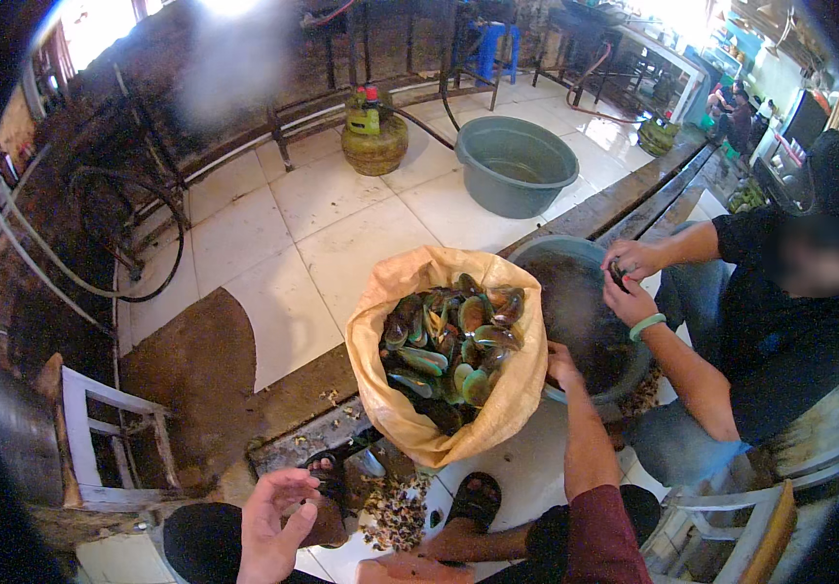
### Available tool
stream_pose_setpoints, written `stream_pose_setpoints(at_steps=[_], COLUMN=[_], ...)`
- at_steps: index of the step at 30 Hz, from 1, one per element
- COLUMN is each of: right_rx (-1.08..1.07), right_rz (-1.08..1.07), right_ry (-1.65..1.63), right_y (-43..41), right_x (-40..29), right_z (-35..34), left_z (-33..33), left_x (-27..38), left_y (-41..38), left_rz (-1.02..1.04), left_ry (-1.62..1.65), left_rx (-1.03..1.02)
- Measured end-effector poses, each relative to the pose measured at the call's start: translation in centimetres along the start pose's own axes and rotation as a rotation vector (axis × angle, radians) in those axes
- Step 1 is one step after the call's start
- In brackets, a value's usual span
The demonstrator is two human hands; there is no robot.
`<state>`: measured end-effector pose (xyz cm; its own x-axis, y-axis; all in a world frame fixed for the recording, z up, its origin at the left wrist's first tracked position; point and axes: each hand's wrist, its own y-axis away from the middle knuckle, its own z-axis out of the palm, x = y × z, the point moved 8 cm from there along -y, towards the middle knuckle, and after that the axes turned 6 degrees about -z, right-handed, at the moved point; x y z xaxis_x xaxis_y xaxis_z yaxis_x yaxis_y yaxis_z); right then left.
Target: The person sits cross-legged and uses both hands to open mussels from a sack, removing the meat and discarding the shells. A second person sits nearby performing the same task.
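My left hand (282, 522) hovers at the lower left, its fingers loosely curled and apart, with a tiny dark speck near the fingertips. In front of me stands an orange woven sack (442, 447) with a rolled-down rim, filled with green mussels (456, 350). My right hand (562, 366) is between the sack and a blue-grey basin (642, 365) of murky dark water; its fingertips are hidden, so I cannot tell if they hold something. Across the basin, a co-worker's hands (627, 281) hold a dark mussel (617, 273).
A heap of small mussel scraps (396, 513) lies between my sandalled feet. A second grey basin (518, 197) and a green gas cylinder (375, 142) stand on the white tiles. White wooden chair frames (120, 438) flank me. A drain channel (653, 190) runs to the upper right.
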<state>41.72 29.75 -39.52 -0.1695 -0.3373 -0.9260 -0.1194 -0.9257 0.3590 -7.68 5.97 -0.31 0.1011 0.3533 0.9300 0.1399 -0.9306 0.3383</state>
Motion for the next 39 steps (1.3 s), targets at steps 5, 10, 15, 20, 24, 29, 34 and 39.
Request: stream_pose_setpoints(at_steps=[5, 10, 15, 20, 24, 29, 34, 39], right_rx=[-0.006, 0.149, 0.304, 0.277, 0.248, 0.217, 0.071, -0.194], right_rz=[-0.42, 0.008, 0.007, -0.053, -0.019, -0.037, -0.047, 0.083], right_ry=[0.354, 0.28, -0.106, -0.189, -0.25, -0.149, -0.074, -0.198], right_y=[-1.5, 5.2, 8.9, 10.0, 11.4, 15.2, 21.8, 30.5], right_x=[-3.1, -6.3, -11.3, -12.4, -13.0, -16.5, -21.8, -21.3], right_z=[-9.9, -0.3, -1.3, -1.8, -1.7, -1.0, 4.9, 15.8], left_z=[2.0, 0.3, 0.7, -0.2, -0.4, 2.2, 10.3, 16.2], left_x=[0.1, 0.2, 0.0, -1.0, -1.3, -2.4, -6.2, -9.9], left_y=[-1.7, 0.1, -0.6, -0.9, -0.8, -1.2, 0.3, 0.4], left_rz=[0.055, 0.016, 0.051, 0.033, 0.031, -0.053, -0.288, -0.616], left_ry=[0.094, 0.03, 0.046, 0.02, 0.012, 0.186, 0.684, 0.827], left_rx=[-0.122, -0.014, -0.065, -0.062, -0.088, -0.132, -0.364, -0.521])
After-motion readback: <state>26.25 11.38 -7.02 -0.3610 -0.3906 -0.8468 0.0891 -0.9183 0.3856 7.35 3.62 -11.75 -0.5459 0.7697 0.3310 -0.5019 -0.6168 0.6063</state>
